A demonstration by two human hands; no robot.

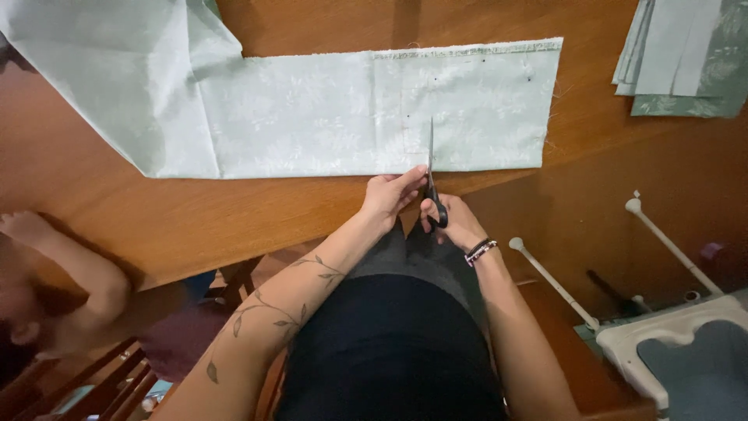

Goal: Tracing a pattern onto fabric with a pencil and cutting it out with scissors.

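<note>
While pale green fabric lies flat across the wooden counter, the left hand presses its near edge, the right hand grips black-handled scissors cutting it, and folded green pieces sit far right.

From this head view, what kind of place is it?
Likely a home sewing spot: pale green fabric spread on a wooden table, scissors cutting into it, more folded fabric pieces stacked nearby.

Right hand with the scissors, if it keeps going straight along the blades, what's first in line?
The pale green fabric: the right hand points the scissors across it toward its far frayed edge, then likely bare wooden table.
</note>
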